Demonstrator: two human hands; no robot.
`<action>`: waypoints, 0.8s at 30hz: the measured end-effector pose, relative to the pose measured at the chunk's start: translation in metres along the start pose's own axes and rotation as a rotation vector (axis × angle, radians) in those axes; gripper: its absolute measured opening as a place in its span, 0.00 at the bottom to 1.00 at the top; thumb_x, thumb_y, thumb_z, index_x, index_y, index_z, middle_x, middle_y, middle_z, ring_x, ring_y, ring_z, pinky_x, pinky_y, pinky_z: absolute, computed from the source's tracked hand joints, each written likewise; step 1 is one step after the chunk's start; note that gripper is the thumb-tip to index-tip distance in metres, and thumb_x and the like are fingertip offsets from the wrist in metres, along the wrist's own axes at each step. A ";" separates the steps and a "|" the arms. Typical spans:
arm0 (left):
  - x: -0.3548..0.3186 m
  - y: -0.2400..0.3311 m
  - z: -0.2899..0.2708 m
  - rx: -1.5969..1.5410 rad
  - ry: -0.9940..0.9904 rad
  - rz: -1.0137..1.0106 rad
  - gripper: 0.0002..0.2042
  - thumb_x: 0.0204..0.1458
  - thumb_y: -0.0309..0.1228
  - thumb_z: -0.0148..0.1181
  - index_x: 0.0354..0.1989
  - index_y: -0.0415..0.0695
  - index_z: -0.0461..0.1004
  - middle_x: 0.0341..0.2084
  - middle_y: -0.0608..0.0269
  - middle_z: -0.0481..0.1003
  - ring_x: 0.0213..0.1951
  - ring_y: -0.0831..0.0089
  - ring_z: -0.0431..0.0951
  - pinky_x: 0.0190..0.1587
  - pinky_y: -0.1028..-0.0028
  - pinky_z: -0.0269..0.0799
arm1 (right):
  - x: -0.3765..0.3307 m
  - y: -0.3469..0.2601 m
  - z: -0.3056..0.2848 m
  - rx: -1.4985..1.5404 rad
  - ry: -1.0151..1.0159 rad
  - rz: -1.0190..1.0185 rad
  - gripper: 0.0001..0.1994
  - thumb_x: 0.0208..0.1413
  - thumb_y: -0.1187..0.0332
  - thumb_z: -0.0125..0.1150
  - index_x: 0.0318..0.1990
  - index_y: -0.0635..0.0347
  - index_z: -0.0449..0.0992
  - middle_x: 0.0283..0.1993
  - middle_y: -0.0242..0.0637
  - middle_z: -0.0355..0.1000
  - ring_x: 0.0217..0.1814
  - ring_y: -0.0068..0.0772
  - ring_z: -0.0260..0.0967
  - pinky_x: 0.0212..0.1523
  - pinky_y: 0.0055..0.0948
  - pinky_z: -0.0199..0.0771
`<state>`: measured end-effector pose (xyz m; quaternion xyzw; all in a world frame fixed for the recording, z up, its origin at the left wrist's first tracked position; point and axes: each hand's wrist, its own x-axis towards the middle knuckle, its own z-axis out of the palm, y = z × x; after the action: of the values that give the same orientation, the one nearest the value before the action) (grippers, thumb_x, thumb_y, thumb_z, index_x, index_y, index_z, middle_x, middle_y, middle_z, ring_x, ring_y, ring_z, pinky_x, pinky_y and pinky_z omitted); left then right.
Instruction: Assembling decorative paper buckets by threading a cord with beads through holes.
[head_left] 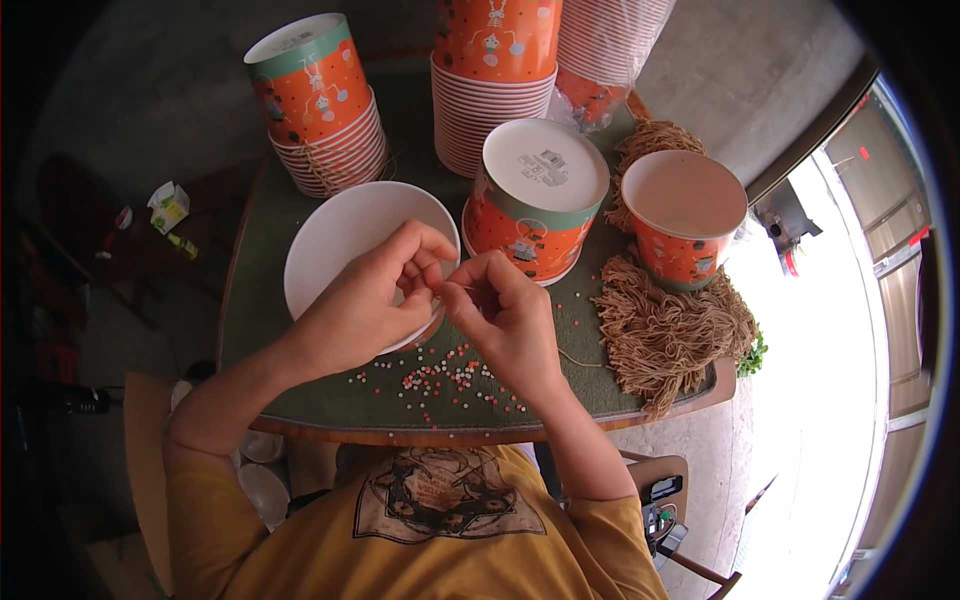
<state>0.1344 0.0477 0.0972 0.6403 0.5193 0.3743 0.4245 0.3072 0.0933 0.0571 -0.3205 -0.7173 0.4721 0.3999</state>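
My left hand point(365, 295) and my right hand point(507, 318) meet above the rim of a white-lined paper tub point(335, 238), fingertips pinched close together. Whatever they hold is too small to make out. Scattered on the green table cover below them lie many tiny orange and white beads point(450, 376). Right beyond my right hand an orange and green paper tub point(545, 165) stands upside down. A heap of brown string point(670, 335) lies to the right, with an upright orange tub point(690, 225) resting on it.
At the back stand nested stacks of orange tubs point(318, 105), point(495, 85), one more stack point(610, 50) wrapped in clear plastic. The table's wooden edge point(400, 437) runs close to my body. A chair point(660, 480) stands at the lower right, and a tissue pack point(168, 207) lies at far left.
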 end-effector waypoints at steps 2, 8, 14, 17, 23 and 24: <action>-0.001 0.001 0.000 0.079 0.005 0.011 0.15 0.51 0.15 0.48 0.48 0.41 0.65 0.36 0.67 0.66 0.39 0.81 0.68 0.47 0.77 0.68 | 0.000 0.003 0.002 0.082 0.014 0.006 0.07 0.54 0.72 0.63 0.33 0.63 0.70 0.25 0.26 0.69 0.25 0.13 0.61 0.26 0.19 0.64; -0.003 -0.005 -0.006 0.405 0.095 0.239 0.12 0.52 0.17 0.53 0.45 0.40 0.67 0.34 0.66 0.70 0.35 0.79 0.71 0.39 0.76 0.70 | -0.004 0.006 0.005 0.223 0.013 0.076 0.06 0.57 0.72 0.61 0.33 0.64 0.70 0.25 0.27 0.69 0.27 0.12 0.63 0.27 0.18 0.65; -0.001 -0.005 -0.008 -0.102 -0.077 -0.111 0.08 0.59 0.27 0.56 0.44 0.39 0.68 0.34 0.69 0.71 0.38 0.81 0.71 0.45 0.77 0.69 | -0.005 0.008 0.007 0.249 0.026 0.065 0.06 0.59 0.72 0.59 0.35 0.65 0.69 0.26 0.27 0.69 0.28 0.12 0.64 0.29 0.17 0.66; -0.001 -0.004 -0.007 -0.148 -0.085 -0.129 0.06 0.59 0.25 0.55 0.42 0.39 0.69 0.34 0.69 0.72 0.37 0.81 0.72 0.45 0.77 0.69 | -0.005 0.010 0.007 0.319 0.015 0.076 0.06 0.59 0.71 0.59 0.35 0.65 0.69 0.26 0.27 0.70 0.29 0.12 0.64 0.29 0.17 0.66; -0.007 0.005 -0.001 0.256 0.043 0.039 0.05 0.54 0.22 0.58 0.36 0.39 0.69 0.32 0.64 0.71 0.36 0.76 0.73 0.44 0.75 0.69 | -0.010 0.009 0.008 0.287 -0.002 0.068 0.05 0.58 0.73 0.60 0.36 0.63 0.70 0.26 0.26 0.69 0.26 0.11 0.63 0.26 0.17 0.65; -0.007 0.003 0.000 0.384 0.082 0.156 0.06 0.52 0.21 0.58 0.36 0.39 0.69 0.31 0.63 0.70 0.35 0.73 0.74 0.42 0.74 0.70 | -0.011 0.009 0.009 0.287 -0.002 0.068 0.05 0.58 0.73 0.60 0.36 0.63 0.70 0.26 0.26 0.69 0.26 0.11 0.63 0.26 0.17 0.65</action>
<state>0.1338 0.0409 0.0999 0.7319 0.5467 0.3261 0.2431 0.3054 0.0829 0.0437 -0.2837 -0.6315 0.5835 0.4246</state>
